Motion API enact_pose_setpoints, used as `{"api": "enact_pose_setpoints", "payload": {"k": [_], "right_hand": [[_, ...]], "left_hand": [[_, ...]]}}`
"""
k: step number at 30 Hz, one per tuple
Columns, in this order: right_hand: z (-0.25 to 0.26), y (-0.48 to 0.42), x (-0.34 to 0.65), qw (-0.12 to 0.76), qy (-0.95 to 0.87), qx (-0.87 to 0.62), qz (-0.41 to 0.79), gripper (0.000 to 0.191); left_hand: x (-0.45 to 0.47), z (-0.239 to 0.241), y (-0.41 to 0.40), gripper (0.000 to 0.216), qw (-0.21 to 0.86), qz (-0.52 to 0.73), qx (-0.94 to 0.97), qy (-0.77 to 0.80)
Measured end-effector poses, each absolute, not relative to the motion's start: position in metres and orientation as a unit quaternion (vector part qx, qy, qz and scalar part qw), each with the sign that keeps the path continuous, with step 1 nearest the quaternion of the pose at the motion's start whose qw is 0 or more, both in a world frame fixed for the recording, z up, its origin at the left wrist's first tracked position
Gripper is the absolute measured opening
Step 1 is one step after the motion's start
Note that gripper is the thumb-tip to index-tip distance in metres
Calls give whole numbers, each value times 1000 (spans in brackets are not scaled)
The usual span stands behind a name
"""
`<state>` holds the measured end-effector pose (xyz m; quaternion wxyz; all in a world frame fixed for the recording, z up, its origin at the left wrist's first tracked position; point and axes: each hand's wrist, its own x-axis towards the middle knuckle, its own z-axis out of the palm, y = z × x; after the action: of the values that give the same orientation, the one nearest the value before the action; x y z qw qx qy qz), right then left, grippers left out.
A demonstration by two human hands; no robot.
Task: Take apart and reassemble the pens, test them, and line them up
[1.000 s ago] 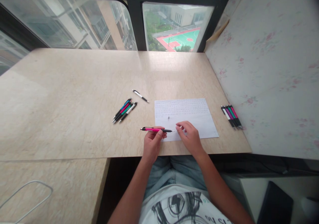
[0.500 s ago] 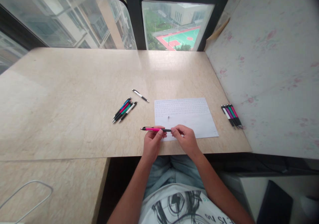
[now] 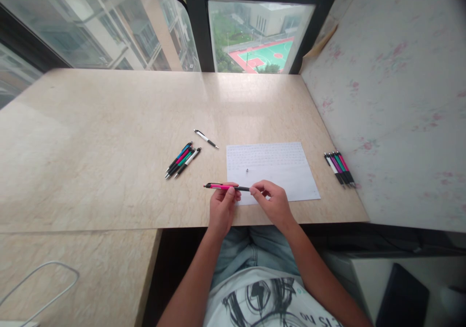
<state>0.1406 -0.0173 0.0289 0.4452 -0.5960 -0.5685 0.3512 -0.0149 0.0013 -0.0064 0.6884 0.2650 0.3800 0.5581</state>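
A pink pen (image 3: 223, 187) with a black grip lies level across the front of my body, clip end to the left. My left hand (image 3: 223, 208) is closed around its barrel, thumb on top. The fingertips of my right hand (image 3: 270, 198) pinch the right end of the black grip, hiding the tip. Beneath the hands is a sheet of paper (image 3: 273, 167) with rows of handwriting on its upper part. On the sheet sits a tiny dark metallic piece (image 3: 247, 171), too small to make out well.
Left of the paper lies a loose group of several pens (image 3: 182, 161), with a single white pen (image 3: 206, 138) behind it. Several more pens (image 3: 339, 169) lie side by side near the right wall. A pale cable (image 3: 54, 263) rests on the lower surface at left.
The pink pen's clip end has risen and shifted slightly left with my left hand. My right hand stays at the grip end. The view has moved very slightly.
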Motion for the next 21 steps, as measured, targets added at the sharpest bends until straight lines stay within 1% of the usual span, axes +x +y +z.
{"api": "enact_pose_setpoints", "payload": {"k": [5, 10, 17, 21], "right_hand": [[31, -18, 149, 457, -555, -604, 344, 12], [20, -17, 166, 469, -531, -642, 293, 13], [2, 4, 161, 401, -588, -689, 136, 13], [-7, 17, 149, 364, -608, -701, 72, 12]], "left_hand": [[-16, -7, 5, 22, 704, 571, 203, 371], [-17, -6, 6, 23, 707, 580, 169, 368], [-17, -6, 6, 25, 707, 574, 177, 373], [-17, -4, 5, 23, 706, 567, 195, 376]]}}
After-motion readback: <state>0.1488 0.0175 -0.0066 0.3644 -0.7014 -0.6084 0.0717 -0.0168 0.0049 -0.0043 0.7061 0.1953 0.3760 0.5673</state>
